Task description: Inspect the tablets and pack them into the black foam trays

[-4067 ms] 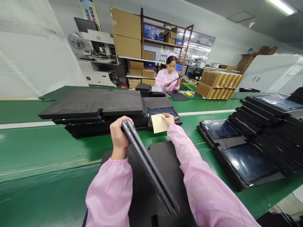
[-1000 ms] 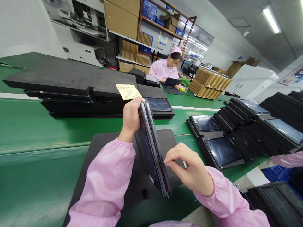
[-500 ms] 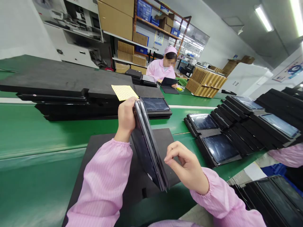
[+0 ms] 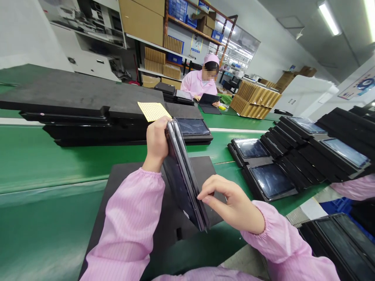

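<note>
My left hand (image 4: 157, 140) grips the top end of two dark tablets (image 4: 183, 175), held together on edge and tilted over a black foam sheet (image 4: 125, 195). The fingers of my right hand (image 4: 227, 201) are pinched together at the right side of the tablets, near their lower half. Whether anything small is between those fingertips cannot be made out. Just behind my left hand, a yellow sheet of small round stickers (image 4: 152, 111) lies on the stack of black foam trays (image 4: 73, 93).
Black trays with tablets (image 4: 271, 181) are stacked on the right of the green table (image 4: 35, 164). More tablets (image 4: 342, 242) stand at the lower right. A person in pink (image 4: 199, 82) sits across the table, and another pink sleeve (image 4: 356, 188) shows at the right edge.
My right hand has moved left to the edge of the tablets, its fingertips now at their side. My left hand keeps its grip, with the tablets held almost as before.
</note>
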`<state>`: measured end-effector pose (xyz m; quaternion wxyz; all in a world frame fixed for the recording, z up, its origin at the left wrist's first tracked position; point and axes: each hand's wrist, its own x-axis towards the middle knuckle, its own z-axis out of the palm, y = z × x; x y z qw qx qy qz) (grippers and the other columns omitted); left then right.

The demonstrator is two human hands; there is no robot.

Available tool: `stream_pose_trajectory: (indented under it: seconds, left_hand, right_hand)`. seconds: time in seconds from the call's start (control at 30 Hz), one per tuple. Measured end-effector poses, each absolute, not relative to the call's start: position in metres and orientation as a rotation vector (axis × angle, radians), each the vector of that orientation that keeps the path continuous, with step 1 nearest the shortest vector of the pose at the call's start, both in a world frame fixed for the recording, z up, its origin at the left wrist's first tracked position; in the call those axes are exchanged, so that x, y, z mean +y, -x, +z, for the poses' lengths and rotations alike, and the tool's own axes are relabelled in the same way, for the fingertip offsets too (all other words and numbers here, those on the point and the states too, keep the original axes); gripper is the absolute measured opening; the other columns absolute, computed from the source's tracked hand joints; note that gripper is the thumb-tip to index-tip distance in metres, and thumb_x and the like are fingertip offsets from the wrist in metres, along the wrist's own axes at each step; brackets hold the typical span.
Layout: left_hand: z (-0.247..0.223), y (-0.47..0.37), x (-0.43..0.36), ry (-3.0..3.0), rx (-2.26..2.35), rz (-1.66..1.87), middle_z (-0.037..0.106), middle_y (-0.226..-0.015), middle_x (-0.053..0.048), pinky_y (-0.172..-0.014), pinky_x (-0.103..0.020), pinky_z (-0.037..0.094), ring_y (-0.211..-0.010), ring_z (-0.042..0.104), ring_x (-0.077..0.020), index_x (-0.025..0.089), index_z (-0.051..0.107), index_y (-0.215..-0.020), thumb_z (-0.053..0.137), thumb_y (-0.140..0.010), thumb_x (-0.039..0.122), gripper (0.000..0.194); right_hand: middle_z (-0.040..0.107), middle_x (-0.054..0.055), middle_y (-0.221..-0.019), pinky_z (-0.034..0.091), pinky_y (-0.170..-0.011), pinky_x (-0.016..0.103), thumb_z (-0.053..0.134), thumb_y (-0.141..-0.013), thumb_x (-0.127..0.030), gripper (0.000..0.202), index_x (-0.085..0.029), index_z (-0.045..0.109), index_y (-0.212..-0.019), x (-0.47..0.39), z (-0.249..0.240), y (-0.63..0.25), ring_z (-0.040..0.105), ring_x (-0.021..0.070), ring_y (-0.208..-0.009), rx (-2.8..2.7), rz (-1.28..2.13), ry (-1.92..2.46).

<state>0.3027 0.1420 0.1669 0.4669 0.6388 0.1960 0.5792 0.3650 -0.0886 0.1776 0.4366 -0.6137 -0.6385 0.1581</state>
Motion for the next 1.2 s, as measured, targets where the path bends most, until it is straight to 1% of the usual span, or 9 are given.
stream_pose_trajectory:
  seconds: [0.07,0.17,0.3,0.47,0.57,0.67,0.87,1.07,1.2]
  left_hand:
    - [0.168,-0.302,0.142,-1.577,0.483,1.424,0.047,-0.059,-0.002,-0.061,-0.030,0.044,-0.060,0.045,-0.0175,0.024,0.042,-0.058,0.037,-0.084,0.044,0.033]
    - [0.167,-0.302,0.142,-1.595,0.481,1.429,0.045,-0.056,-0.001,-0.060,-0.029,0.044,-0.059,0.044,-0.0176,0.024,0.041,-0.057,0.036,-0.086,0.040,0.033]
    - [0.166,-0.303,0.142,-1.604,0.448,1.461,0.045,-0.056,-0.001,-0.059,-0.029,0.044,-0.059,0.045,-0.0174,0.024,0.042,-0.057,0.036,-0.087,0.042,0.035]
    - [0.165,-0.303,0.143,-1.604,0.426,1.477,0.047,-0.058,-0.001,-0.061,-0.030,0.044,-0.060,0.046,-0.0175,0.024,0.043,-0.059,0.037,-0.087,0.043,0.034]
    - [0.166,-0.303,0.143,-1.605,0.439,1.457,0.047,-0.058,-0.002,-0.061,-0.030,0.044,-0.060,0.046,-0.0179,0.024,0.043,-0.059,0.037,-0.085,0.042,0.032]
    - [0.167,-0.303,0.142,-1.579,0.446,1.458,0.045,-0.057,-0.001,-0.059,-0.030,0.042,-0.060,0.044,-0.0179,0.025,0.042,-0.058,0.037,-0.084,0.045,0.033]
    - [0.167,-0.303,0.142,-1.598,0.462,1.451,0.046,-0.057,-0.001,-0.061,-0.030,0.044,-0.061,0.046,-0.0179,0.025,0.042,-0.058,0.037,-0.086,0.045,0.035]
    - [0.166,-0.304,0.142,-1.574,0.433,1.468,0.044,-0.056,0.000,-0.058,-0.030,0.040,-0.058,0.043,-0.0166,0.024,0.041,-0.058,0.037,-0.084,0.047,0.034]
    - [0.166,-0.303,0.141,-1.598,0.445,1.456,0.043,-0.058,0.000,-0.061,-0.030,0.041,-0.060,0.044,-0.0170,0.025,0.038,-0.059,0.037,-0.085,0.046,0.034]
  right_hand:
    - [0.069,0.003,-0.085,0.054,-0.075,0.033,0.061,-0.094,-0.014,0.013,-0.022,0.069,-0.089,-0.090,0.183,-0.365,0.063,0.0171,-0.080,-1.678,0.388,1.568]
    - [0.062,0.001,-0.081,0.052,-0.077,0.034,0.063,-0.092,-0.009,0.015,-0.021,0.069,-0.086,-0.091,0.188,-0.364,0.059,0.0177,-0.080,-1.758,0.384,1.624]
    - [0.055,0.000,-0.077,0.050,-0.073,0.032,0.064,-0.091,-0.006,0.018,-0.020,0.069,-0.082,-0.090,0.190,-0.359,0.055,0.0168,-0.076,-1.801,0.401,1.662]
    - [0.055,0.000,-0.077,0.050,-0.073,0.032,0.064,-0.092,-0.005,0.019,-0.021,0.071,-0.084,-0.088,0.187,-0.359,0.055,0.0169,-0.075,-1.804,0.371,1.703]
    - [0.054,-0.001,-0.076,0.050,-0.072,0.032,0.066,-0.092,-0.007,0.017,-0.021,0.073,-0.084,-0.086,0.183,-0.361,0.055,0.0164,-0.074,-1.781,0.333,1.671]
    - [0.054,-0.001,-0.074,0.050,-0.071,0.031,0.067,-0.092,-0.011,0.016,-0.021,0.074,-0.083,-0.084,0.177,-0.361,0.056,0.0157,-0.073,-1.736,0.320,1.643]
    - [0.054,-0.001,-0.071,0.051,-0.071,0.031,0.067,-0.093,-0.016,0.016,-0.023,0.075,-0.080,-0.085,0.167,-0.357,0.057,0.0162,-0.073,-1.620,0.314,1.624]
    - [0.057,-0.001,-0.070,0.051,-0.069,0.030,0.066,-0.091,-0.015,0.017,-0.023,0.075,-0.079,-0.086,0.160,-0.352,0.058,0.0154,-0.071,-1.549,0.253,1.580]
    - [0.057,-0.001,-0.070,0.050,-0.065,0.030,0.064,-0.089,-0.014,0.017,-0.024,0.075,-0.079,-0.085,0.153,-0.347,0.058,0.0150,-0.068,-1.475,0.195,1.566]
